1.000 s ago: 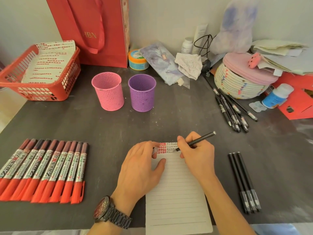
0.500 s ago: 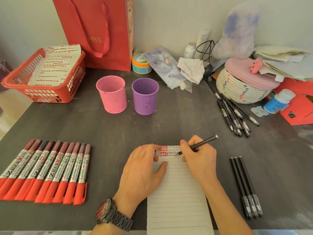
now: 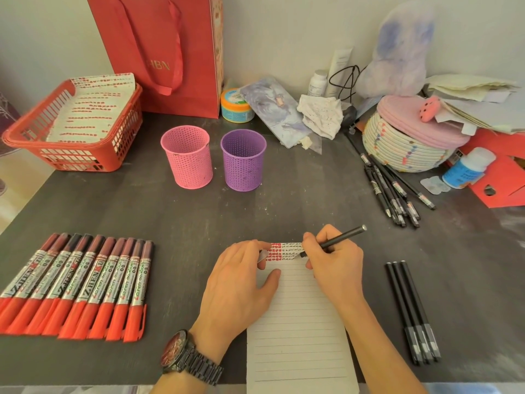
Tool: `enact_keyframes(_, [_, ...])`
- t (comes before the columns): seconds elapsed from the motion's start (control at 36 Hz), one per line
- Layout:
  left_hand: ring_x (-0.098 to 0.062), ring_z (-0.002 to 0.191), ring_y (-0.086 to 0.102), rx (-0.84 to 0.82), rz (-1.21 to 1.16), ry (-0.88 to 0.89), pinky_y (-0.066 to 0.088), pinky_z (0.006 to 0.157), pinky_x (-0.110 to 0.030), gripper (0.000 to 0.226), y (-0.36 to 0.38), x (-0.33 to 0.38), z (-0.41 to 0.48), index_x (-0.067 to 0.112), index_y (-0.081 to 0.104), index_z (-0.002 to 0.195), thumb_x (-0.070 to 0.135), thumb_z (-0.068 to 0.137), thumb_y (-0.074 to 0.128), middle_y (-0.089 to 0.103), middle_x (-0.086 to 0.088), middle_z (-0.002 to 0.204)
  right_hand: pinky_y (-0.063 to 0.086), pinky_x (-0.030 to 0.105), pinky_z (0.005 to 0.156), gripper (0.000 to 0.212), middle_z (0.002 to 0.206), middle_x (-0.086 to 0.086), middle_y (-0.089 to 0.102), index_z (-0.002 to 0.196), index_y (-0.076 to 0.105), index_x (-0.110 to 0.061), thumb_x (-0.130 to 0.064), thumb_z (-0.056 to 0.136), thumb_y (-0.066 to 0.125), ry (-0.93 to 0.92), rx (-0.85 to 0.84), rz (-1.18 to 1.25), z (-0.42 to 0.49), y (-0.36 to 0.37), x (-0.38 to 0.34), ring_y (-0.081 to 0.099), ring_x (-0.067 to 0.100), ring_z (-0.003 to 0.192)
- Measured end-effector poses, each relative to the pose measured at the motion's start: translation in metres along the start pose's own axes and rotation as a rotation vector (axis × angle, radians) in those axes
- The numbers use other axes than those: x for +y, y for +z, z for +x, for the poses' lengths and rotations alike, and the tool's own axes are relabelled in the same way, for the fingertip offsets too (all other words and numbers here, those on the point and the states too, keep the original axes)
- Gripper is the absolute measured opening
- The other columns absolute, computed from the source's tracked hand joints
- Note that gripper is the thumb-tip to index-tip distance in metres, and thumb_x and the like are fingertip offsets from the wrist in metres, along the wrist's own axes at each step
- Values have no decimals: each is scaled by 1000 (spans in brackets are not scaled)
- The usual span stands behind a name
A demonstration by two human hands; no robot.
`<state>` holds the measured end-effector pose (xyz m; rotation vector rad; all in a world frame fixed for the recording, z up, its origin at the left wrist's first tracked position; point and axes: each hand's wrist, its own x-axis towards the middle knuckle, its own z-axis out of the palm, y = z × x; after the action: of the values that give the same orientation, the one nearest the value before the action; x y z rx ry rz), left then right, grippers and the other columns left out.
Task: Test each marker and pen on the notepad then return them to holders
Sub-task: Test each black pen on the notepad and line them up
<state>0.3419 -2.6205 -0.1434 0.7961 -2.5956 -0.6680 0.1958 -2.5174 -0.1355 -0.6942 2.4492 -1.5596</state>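
On your far left, the row of red markers (image 3: 76,285) is lying side by side on the dark table (image 3: 284,200), caps toward you. They are looking stout, stiff and light, with glossy labels that may slide, so take each one round mid-barrel.

Further back, the pink holder (image 3: 187,160) and the purple holder (image 3: 243,160) are standing upright just beside each other. Both look like thin perforated plastic, likely light enough to tip if a pen is dropped in hard.

Your left hand (image 3: 238,282) is lying on the upper left of the notepad (image 3: 298,331), fingers nearly straight and the thumb pressing the paper flat. A small pale piece is showing at its fingertips, possibly a cap; I cannot tell whether it is gripped. The pad is thin and soft, so that pressure is what is stopping it from sliding.

Your right hand (image 3: 335,265) is curling round the black pen (image 3: 341,237), pinching it low near the tip. The tip is touching the top of the pad, beside the rows of red and dark test marks. That pen is slim, rigid and smooth, and a low pinch suits it.

To the right, three more black pens (image 3: 412,311) are lying together, well apart from the pad, and a loose pile of pens (image 3: 392,189) is sitting further back.
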Motion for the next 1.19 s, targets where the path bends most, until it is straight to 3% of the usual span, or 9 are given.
enact_keyframes(0.33, [4, 110, 45, -30, -27, -19, 25, 92, -10, 30, -1, 0, 0, 44, 31, 80, 52, 89, 59, 57, 22, 123, 43, 16, 50, 34, 46, 2, 61, 60, 52, -15, -23, 90, 67, -2, 2, 15, 0, 0, 0, 54, 5, 42])
enact_keyframes(0.47, [6, 107, 47, 25, -99, 18, 28, 94, -11, 15, -6, 4, 0, 43, 39, 94, 57, 96, 34, 60, 21, 118, 41, 14, 50, 37, 46, 1, 61, 61, 51, -17, -29, 91, 68, 2, 42, 87, 1, -1, 1, 53, 6, 42])
enact_keyframes(0.58, [3, 107, 52, 48, -197, 60, 30, 95, -8, 31, -10, 3, -2, 36, 52, 98, 50, 102, 24, 60, 23, 111, 43, 20, 47, 43, 46, 2, 56, 63, 53, -20, -47, 93, 66, 42, 141, 278, 1, -7, -3, 50, 12, 42])
enact_keyframes(0.69, [3, 106, 52, 48, -178, 72, 29, 96, -6, 31, -10, 3, -2, 34, 55, 103, 45, 104, 26, 59, 24, 107, 41, 21, 45, 43, 48, 1, 54, 68, 58, -20, -49, 100, 55, 44, 165, 384, -3, -14, -14, 49, 12, 43])
enact_keyframes(0.78, [6, 107, 49, 41, -133, 68, 27, 96, -3, 33, -9, 3, -2, 34, 58, 109, 47, 103, 28, 58, 26, 109, 37, 23, 43, 43, 60, 8, 58, 79, 67, -14, -48, 97, 48, 132, 0, 736, -6, -28, -20, 45, 15, 47])
enact_keyframes(0.83, [8, 112, 47, 32, -108, 70, 22, 98, -2, 35, -8, 4, -2, 34, 59, 113, 49, 102, 29, 58, 26, 112, 38, 24, 45, 34, 70, 14, 61, 87, 69, -12, -38, 93, 48, 152, -119, 847, -10, -33, -18, 44, 18, 49])
enact_keyframes(0.92, [6, 116, 47, 55, -84, 91, 28, 100, -10, 27, -5, 2, -2, 32, 60, 109, 45, 102, 38, 60, 24, 111, 38, 24, 45, 32, 71, 18, 64, 84, 69, -15, -21, 103, 44, 180, -148, 806, -21, -30, -8, 45, 20, 48])
enact_keyframes(1.0, [5, 102, 50, 80, -75, 102, 37, 88, -10, 20, -5, 1, -2, 36, 61, 106, 45, 100, 43, 60, 25, 102, 37, 23, 43, 37, 66, 23, 65, 77, 62, -21, -12, 105, 40, 172, -89, 778, -29, -28, -1, 45, 20, 44])
enact_keyframes(1.19, [2, 99, 53, 98, -45, 141, 49, 81, -17, 33, -5, 3, -4, 32, 65, 126, 43, 101, 47, 65, 24, 107, 39, 21, 45, 28, 65, 20, 66, 80, 69, -14, -39, 90, 62, 138, -55, 732, -31, -27, 0, 47, 17, 45])
